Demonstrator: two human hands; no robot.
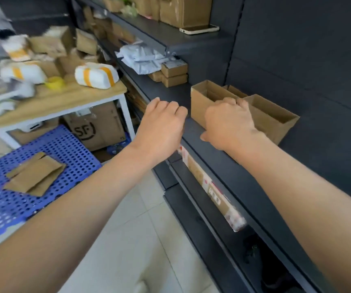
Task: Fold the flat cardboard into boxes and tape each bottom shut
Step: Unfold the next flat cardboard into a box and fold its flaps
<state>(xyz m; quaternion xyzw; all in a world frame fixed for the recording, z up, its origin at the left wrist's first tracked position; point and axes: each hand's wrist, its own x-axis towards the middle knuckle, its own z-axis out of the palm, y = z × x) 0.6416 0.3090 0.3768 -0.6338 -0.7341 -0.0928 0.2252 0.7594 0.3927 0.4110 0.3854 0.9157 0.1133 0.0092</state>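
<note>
Bright, even indoor light, faint soft shadows, strong motion blur over the white parcels banded with yellow tape [95, 75] and upper left corner, wide-angle bowing of the dark grey metal shelving [174, 93], its lower recess murky.

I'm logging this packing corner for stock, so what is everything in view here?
open cardboard boxes: three, brown, on the dark metal shelf
flat cardboard pieces: small stack, brown, on the blue perforated plastic pallet
taped parcels: about three, white with yellow bands, on the wooden-topped table
tape roll: one, yellow, on that table
large SF-marked cardboard box: one, brown, under the table
left hand: curled, holds nothing
right hand: grips the rim of the leftmost of the open cardboard boxes
</note>
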